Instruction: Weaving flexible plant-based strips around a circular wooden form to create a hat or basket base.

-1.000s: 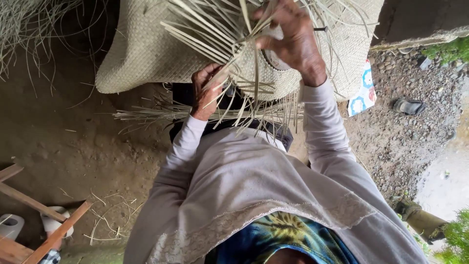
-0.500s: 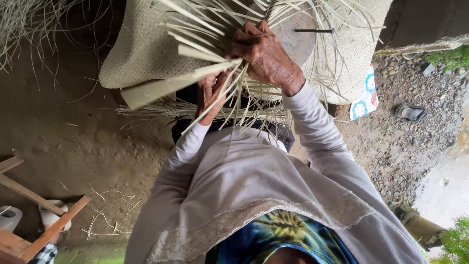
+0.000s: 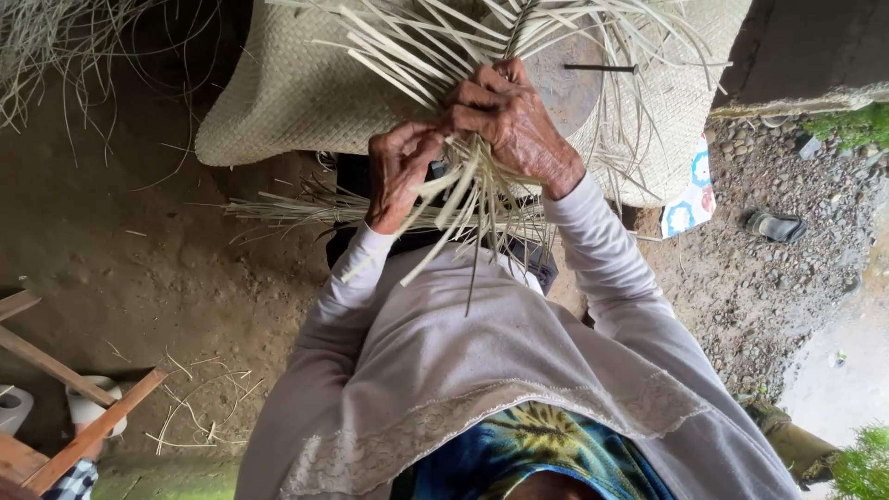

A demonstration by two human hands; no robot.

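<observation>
- The left hand sits just left of centre in the upper half of the frame, fingers curled shut around a few pale leaf strips that run out between them.
- The right hand is higher and just to the right, touching or nearly touching the left, its fingers also closed on the same cluster of strips where they leave the weave.
- Both hands meet at one spot, so neither is really nearer; the right covers the woven edge, the left holds the loose ends just below it.
- From the hands the held strips run with their long axis down and slightly left, towards the person's chest; the free tips hang over the pale sleeve.
- More loose strips fan up and outward from the hands, towards the top edge of the frame.
- The woven mat lies behind and above the hands, spreading across the upper frame from left to right, curved over a dark round block with a nail-like pin lying on it.
- Both forearms rise from lower centre, wrists bent, the knuckles of the right facing the camera.
- Further out: a bundle of spare strips lying crosswise left of centre on the dirt floor, a sandal on gravel at right, wooden slats at lower left.
</observation>
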